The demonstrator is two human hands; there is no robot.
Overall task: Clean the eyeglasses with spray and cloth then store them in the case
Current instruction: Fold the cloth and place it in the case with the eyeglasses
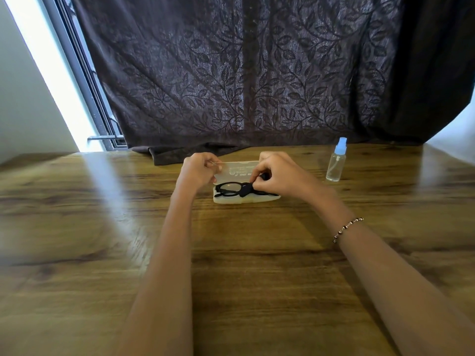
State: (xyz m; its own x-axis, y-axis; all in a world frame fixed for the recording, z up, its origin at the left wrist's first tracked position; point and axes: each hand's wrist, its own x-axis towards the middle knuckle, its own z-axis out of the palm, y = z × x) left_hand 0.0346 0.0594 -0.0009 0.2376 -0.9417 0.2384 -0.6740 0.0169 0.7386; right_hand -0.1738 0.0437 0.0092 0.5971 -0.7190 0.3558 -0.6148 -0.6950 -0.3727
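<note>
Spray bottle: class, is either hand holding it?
No, the spray bottle stands upright on the table, while the left hand and the right hand are both at the case.

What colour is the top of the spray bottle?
Light blue. The spray bottle cap shows best in the head view.

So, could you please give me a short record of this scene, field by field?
table: wooden, bears everything
case: translucent, open, base on the table
lid: raised, behind the base
eyeglasses: black frame, lying in the base
left hand: pinches the lid's left end
right hand: pinches what seems a black cloth above the eyeglasses
spray bottle: upright, blue cap, right of the case, apart
curtain: dark, leaf pattern, behind the table
</note>
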